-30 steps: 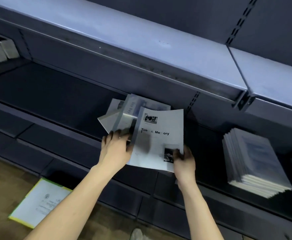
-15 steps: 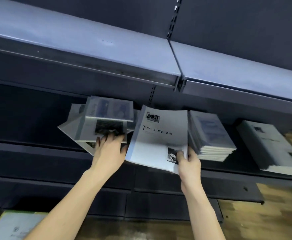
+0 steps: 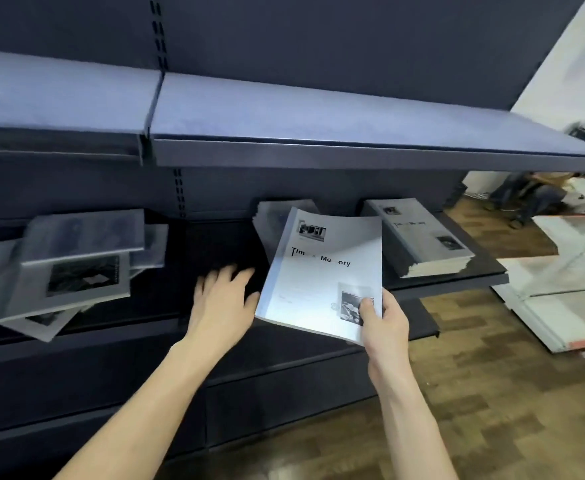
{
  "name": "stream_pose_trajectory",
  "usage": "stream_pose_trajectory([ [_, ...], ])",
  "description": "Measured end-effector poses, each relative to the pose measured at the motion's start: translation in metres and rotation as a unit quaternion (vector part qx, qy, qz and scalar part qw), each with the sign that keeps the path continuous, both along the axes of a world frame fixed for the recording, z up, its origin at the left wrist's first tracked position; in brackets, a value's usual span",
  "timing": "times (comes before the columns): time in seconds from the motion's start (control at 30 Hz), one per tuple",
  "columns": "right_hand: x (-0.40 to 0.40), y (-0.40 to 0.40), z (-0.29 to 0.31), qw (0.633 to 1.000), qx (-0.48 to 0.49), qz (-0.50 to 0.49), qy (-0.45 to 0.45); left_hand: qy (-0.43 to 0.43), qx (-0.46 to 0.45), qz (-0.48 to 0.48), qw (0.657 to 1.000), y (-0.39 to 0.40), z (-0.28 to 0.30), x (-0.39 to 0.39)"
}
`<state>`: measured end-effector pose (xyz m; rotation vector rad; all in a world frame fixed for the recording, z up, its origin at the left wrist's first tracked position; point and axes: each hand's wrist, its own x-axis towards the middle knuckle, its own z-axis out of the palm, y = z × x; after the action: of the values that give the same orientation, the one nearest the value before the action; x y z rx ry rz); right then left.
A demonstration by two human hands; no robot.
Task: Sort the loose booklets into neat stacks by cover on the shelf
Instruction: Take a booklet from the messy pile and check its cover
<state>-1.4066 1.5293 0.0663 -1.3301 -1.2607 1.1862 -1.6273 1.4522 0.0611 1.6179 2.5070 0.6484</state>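
**Booklet lifted clear of the loose pile, carried toward its matching stack**

Change since the earlier frames: the left hand (image 3: 223, 299) no longer rests on the loose pile (image 3: 72, 261). It now hovers over a bare stretch of the shelf (image 3: 214, 244), fingers relaxed and spread, holding nothing. The booklet (image 3: 322, 271) was beside the pile a second ago; it is now well apart from it, further right along the shelf. The right hand (image 3: 384, 320) pinches the booklet at its lower right corner, thumb on the cover.

Meaning for the task: one booklet has been separated and is in transit. Judged from the covers, its destination is the right stack (image 3: 422, 237), whose top cover shows the same layout. The booklet is not yet set down.

Appearance of the booklet:
- Pale cover, thin, held tilted with its top edge toward the shelf back.
- Small dark picture at upper left; a title line across the middle, partly washed out; a second small picture at lower right, partly under the thumb.
- The cover bows slightly, so it will flex if carried by one corner only.

Behind the booklet lies a middle stack (image 3: 270, 220), mostly hidden; its cover is blurred but appears to differ. The loose pile remains fanned and crooked, several covers overlapping at angles, so sorting is far from complete.
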Motion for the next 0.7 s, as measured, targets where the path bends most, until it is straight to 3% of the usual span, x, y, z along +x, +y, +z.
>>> stream_pose_trajectory([
  [0.43,0.153,0.036,0.003,0.998,-0.011,-0.045,0.042,0.036,0.004,-0.050,0.998,0.051,0.009,0.150],
  [0.7,0.198,0.068,0.001,0.998,-0.013,-0.049,0.047,0.040,-0.017,-0.053,0.998,0.081,0.008,0.191],
])
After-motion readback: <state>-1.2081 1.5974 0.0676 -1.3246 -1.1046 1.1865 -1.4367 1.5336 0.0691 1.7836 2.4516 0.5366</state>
